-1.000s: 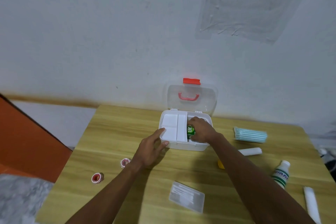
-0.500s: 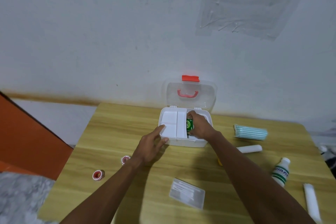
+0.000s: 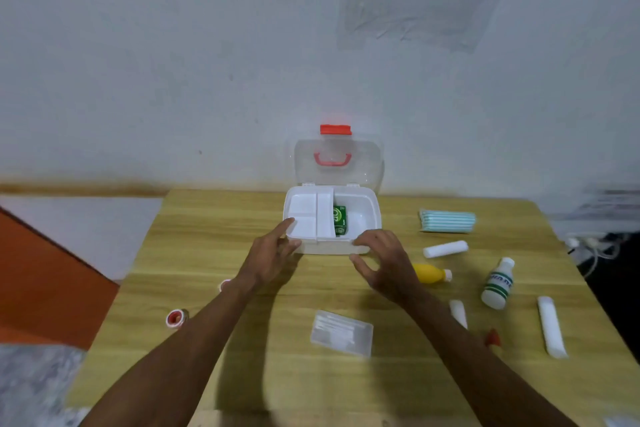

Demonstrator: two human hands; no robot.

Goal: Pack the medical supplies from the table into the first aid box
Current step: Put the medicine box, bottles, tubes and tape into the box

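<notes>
The white first aid box (image 3: 367, 208) stands open at the table's far side, its clear lid with a red handle raised against the wall. A green packet (image 3: 339, 220) lies inside it beside a white divider tray (image 3: 308, 215). My left hand (image 3: 273, 253) rests against the box's front left corner, fingers apart. My right hand (image 3: 384, 260) hovers at the front right edge, open and holding nothing. On the table lie a yellow bottle (image 3: 429, 273), a white roll (image 3: 445, 249), a striped teal pack (image 3: 446, 220), a white green-labelled bottle (image 3: 498, 284) and a clear flat case (image 3: 342, 332).
A long white tube (image 3: 551, 326), a shorter white tube (image 3: 458, 313) and a small red piece (image 3: 492, 338) lie at the right. Two red-cored tape rolls (image 3: 176, 317) sit at the left. The wooden table (image 3: 207, 239) meets the wall; an orange surface lies left.
My right hand has let go of the green packet, which now lies in the box, and has drawn back to the box's front edge. My left hand stays at the box's corner.
</notes>
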